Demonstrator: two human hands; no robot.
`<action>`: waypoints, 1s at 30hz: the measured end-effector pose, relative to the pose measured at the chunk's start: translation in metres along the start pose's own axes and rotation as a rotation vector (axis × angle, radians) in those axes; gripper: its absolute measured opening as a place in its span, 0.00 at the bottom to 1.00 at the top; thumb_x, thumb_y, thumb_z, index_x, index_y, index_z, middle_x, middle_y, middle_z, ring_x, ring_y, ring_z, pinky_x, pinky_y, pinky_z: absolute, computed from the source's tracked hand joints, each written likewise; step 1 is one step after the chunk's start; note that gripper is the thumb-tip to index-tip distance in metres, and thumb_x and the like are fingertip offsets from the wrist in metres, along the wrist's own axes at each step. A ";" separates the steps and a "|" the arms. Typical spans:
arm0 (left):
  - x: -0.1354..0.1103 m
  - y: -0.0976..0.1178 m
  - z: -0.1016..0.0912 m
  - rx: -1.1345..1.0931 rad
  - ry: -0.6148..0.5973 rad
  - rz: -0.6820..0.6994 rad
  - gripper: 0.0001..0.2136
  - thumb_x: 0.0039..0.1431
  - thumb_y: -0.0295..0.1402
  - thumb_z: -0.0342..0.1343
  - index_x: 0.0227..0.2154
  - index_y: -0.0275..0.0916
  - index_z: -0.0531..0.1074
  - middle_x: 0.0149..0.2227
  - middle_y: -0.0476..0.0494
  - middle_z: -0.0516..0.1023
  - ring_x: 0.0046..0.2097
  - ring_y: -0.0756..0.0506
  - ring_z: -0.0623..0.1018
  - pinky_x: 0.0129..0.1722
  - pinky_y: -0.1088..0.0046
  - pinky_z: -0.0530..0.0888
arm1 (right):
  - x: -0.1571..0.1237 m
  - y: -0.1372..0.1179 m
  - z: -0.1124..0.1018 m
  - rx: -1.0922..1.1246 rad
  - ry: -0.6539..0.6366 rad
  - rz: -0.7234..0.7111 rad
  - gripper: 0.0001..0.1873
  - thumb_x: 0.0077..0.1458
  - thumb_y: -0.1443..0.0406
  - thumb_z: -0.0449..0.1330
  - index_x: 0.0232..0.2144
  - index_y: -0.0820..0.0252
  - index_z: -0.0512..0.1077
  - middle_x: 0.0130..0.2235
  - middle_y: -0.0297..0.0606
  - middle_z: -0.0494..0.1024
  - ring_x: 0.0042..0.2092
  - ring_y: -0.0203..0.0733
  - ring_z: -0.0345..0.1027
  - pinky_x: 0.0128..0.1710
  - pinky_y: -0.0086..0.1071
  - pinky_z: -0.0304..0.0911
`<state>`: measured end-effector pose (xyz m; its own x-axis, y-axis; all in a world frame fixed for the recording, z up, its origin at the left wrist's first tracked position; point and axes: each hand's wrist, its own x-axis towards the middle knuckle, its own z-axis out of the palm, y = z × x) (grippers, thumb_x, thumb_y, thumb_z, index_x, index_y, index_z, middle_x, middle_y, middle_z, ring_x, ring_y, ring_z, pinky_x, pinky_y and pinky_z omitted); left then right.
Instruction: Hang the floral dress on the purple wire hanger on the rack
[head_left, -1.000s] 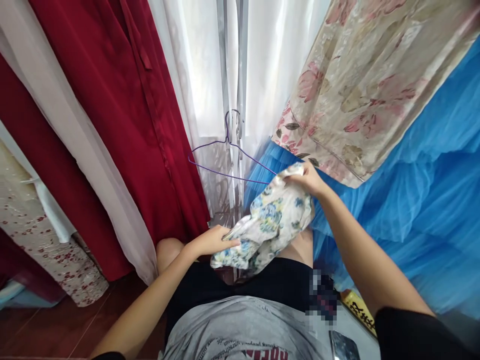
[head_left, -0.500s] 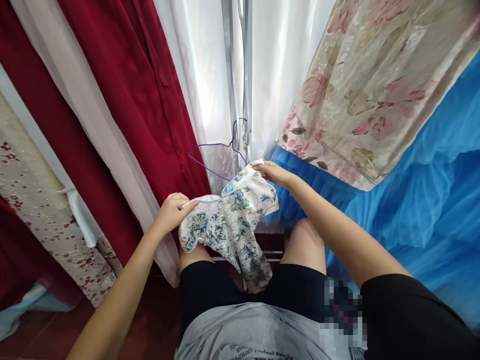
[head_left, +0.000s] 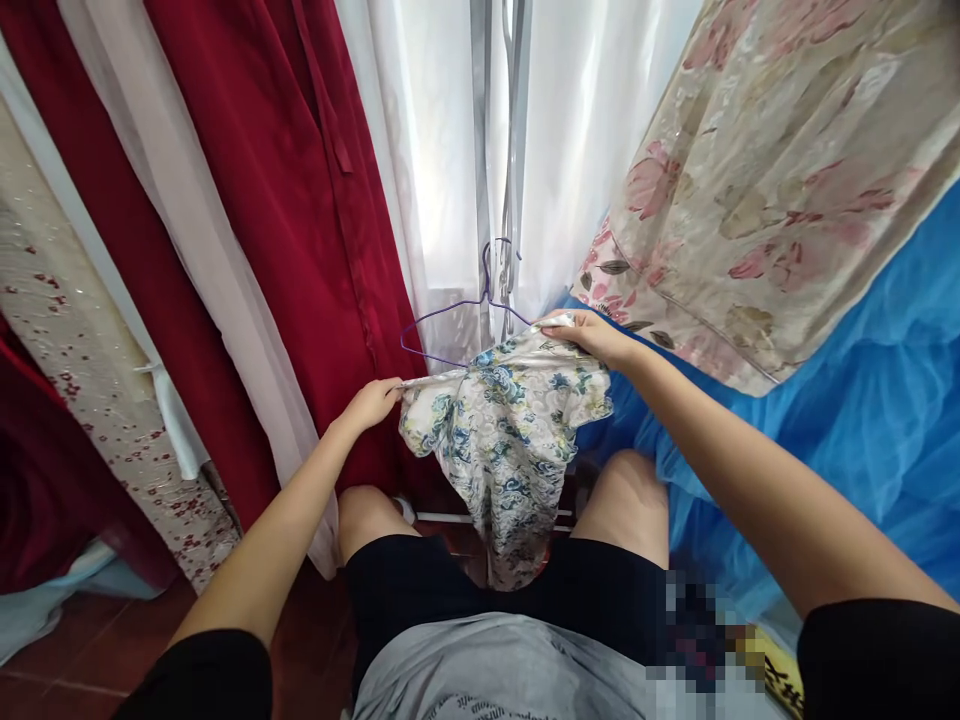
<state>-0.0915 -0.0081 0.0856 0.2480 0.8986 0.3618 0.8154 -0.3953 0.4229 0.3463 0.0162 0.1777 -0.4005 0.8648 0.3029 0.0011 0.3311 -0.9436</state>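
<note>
A white blouse (head_left: 510, 430) with blue and yellow flowers hangs stretched between my two hands, its lower part falling between my knees. My left hand (head_left: 376, 402) pinches the garment's top edge at its left end. At the upper right corner, my right hand (head_left: 589, 335) grips the other end of that edge. Just behind the blouse is a thin purple wire hanger (head_left: 442, 312), hook upward. Its right arm passes behind the cloth near my right hand, so I cannot tell whether it is inside the garment.
Long red drapes (head_left: 277, 200) and a pale pink cloth hang at the left. White fabric (head_left: 600, 120) with grey straps hangs in front. At the right are a floral cloth (head_left: 780, 200) and blue tulle (head_left: 840, 450). A white bar (head_left: 442, 518) runs low between my legs above the tiled floor.
My hands have moved farther apart, drawing the blouse's top edge taut and spreading its front. The blouse and hanger now sit farther right in view.
</note>
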 end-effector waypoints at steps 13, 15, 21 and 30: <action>0.122 0.067 -0.029 -0.487 0.332 -0.125 0.10 0.55 0.27 0.50 0.37 0.37 0.74 0.28 0.47 0.73 0.32 0.45 0.71 0.37 0.71 0.68 | -0.012 -0.015 -0.008 0.134 -0.070 0.286 0.13 0.49 0.59 0.72 0.35 0.59 0.79 0.31 0.41 0.84 0.32 0.45 0.77 0.35 0.36 0.74; 0.126 0.072 -0.029 -0.508 0.321 -0.182 0.10 0.52 0.26 0.53 0.38 0.37 0.72 0.26 0.50 0.70 0.29 0.47 0.69 0.34 0.71 0.66 | -0.013 -0.005 -0.010 0.158 -0.009 0.348 0.13 0.50 0.58 0.70 0.35 0.59 0.78 0.30 0.42 0.84 0.31 0.47 0.78 0.36 0.39 0.75; 0.104 0.072 -0.043 -0.384 0.532 -0.059 0.06 0.54 0.30 0.54 0.24 0.39 0.66 0.26 0.50 0.68 0.31 0.48 0.67 0.33 0.72 0.63 | -0.030 0.029 -0.005 0.195 0.063 0.391 0.27 0.49 0.41 0.64 0.33 0.58 0.76 0.28 0.44 0.82 0.32 0.56 0.78 0.37 0.47 0.74; 0.057 0.114 -0.056 -0.280 0.329 0.212 0.15 0.60 0.46 0.59 0.32 0.37 0.75 0.28 0.49 0.71 0.31 0.48 0.67 0.32 0.73 0.61 | -0.070 0.048 0.009 -0.249 0.662 -0.321 0.27 0.58 0.40 0.58 0.26 0.55 0.66 0.27 0.32 0.67 0.32 0.41 0.61 0.34 0.33 0.61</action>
<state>-0.0134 -0.0130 0.2008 0.1778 0.7027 0.6889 0.5814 -0.6399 0.5026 0.3661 -0.0319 0.1100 0.2144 0.7318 0.6469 0.2153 0.6106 -0.7621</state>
